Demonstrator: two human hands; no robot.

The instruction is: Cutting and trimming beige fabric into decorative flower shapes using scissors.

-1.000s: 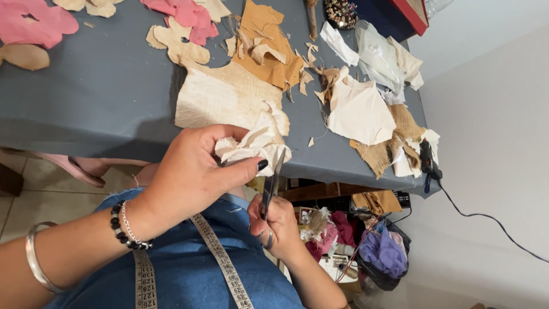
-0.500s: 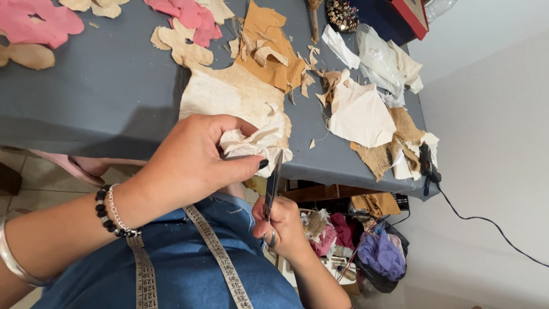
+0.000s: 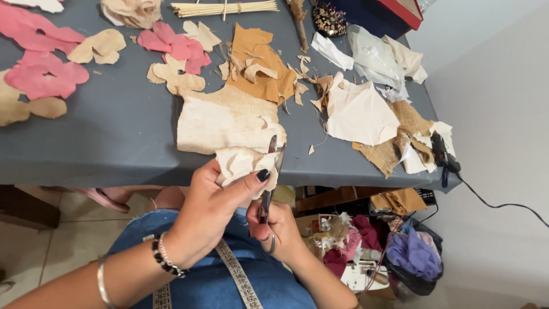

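- My left hand [image 3: 209, 214] pinches a small cream fabric piece [image 3: 240, 163] between thumb and fingers, just off the near edge of the grey table [image 3: 114, 137].
- My right hand [image 3: 280, 229] is closed through the handles of the scissors [image 3: 271, 171], whose blades point up against the right side of that piece.
- A larger cream cloth [image 3: 220, 120] lies on the table at the near edge, just beyond the held piece.
- Pink cut-outs [image 3: 46, 74] sit toward the far left corner.
- A glue gun [image 3: 443, 154] rests at the right edge.
- A measuring tape [image 3: 240, 280] hangs over my blue denim.
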